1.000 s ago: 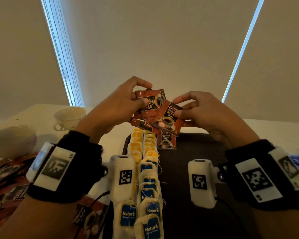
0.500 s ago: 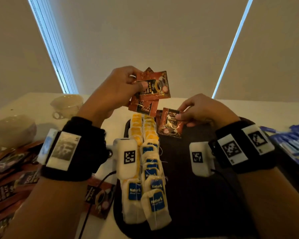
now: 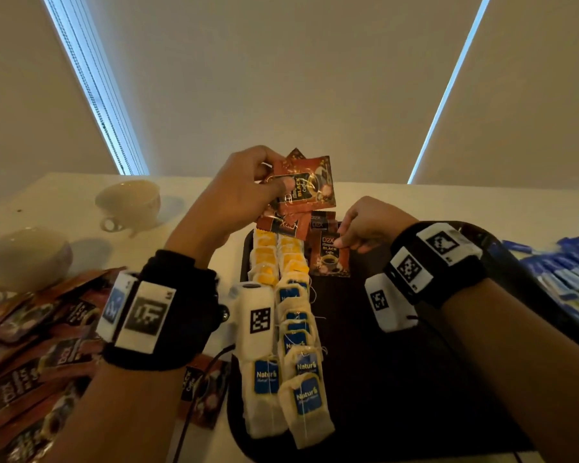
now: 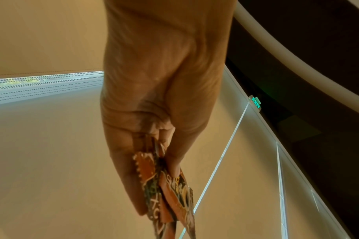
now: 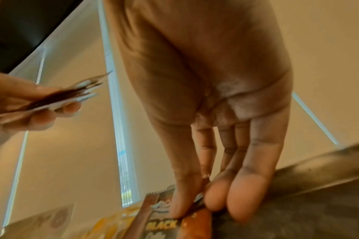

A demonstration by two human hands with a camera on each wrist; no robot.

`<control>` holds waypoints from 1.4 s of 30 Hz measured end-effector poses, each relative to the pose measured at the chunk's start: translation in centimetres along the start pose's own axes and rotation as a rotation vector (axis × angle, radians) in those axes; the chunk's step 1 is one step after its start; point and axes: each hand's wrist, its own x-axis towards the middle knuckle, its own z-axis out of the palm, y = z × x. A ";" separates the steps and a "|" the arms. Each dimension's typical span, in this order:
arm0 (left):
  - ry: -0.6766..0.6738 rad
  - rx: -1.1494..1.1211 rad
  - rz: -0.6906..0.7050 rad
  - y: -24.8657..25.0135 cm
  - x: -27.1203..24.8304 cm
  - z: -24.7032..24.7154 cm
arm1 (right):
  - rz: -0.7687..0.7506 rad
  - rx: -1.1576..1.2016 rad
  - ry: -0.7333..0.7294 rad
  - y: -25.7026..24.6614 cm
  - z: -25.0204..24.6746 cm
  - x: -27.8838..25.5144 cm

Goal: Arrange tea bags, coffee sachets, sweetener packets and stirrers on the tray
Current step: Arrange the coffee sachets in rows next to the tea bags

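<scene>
My left hand (image 3: pixel 244 195) grips a fan of several brown coffee sachets (image 3: pixel 303 187) above the far end of the dark tray (image 3: pixel 398 379); in the left wrist view the coffee sachets (image 4: pixel 170 190) sit between thumb and fingers. My right hand (image 3: pixel 365 225) pinches one coffee sachet (image 3: pixel 330 257) by its right edge, low on the tray beside another laid sachet (image 3: pixel 321 220). In the right wrist view, thumb and fingertips (image 5: pixel 244 194) clamp that sachet (image 5: pixel 164 224). Two rows of tea bags, yellow-tagged (image 3: pixel 274 252) and blue-tagged (image 3: pixel 298 372), fill the tray's left side.
Loose coffee sachets (image 3: pixel 30 362) lie piled on the table at the left. A white cup (image 3: pixel 127 202) and a bowl (image 3: pixel 24 255) stand at the back left. Blue packets (image 3: pixel 565 275) lie right of the tray. The tray's right half is bare.
My right hand pulled one sachet out of the fan and lowered it onto the tray's far end. My left hand kept the other sachets raised.
</scene>
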 end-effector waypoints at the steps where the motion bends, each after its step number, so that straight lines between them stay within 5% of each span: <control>1: 0.003 0.005 -0.007 -0.2 0.1 0.0 | -0.002 -0.033 -0.007 -0.1 0.1 0.3; 16: -0.084 0.059 -0.072 -0.9 0.3 0.4 | -0.131 -0.111 0.036 -1.3 0.2 1.1; 19: -0.100 0.067 -0.089 -1.0 0.3 0.6 | -0.249 0.071 0.139 -2.1 -1.6 -1.3; 23: -0.125 0.063 -0.093 -1.0 0.3 0.8 | -0.316 0.349 0.016 -2.3 -2.9 -5.3; 35: -0.140 0.062 0.052 -0.2 -0.1 1.1 | -0.519 -0.021 0.169 -0.4 -2.3 -7.4; 42: -0.031 0.125 0.108 -0.3 0.0 1.0 | -0.465 0.119 0.166 -0.3 -2.6 -7.5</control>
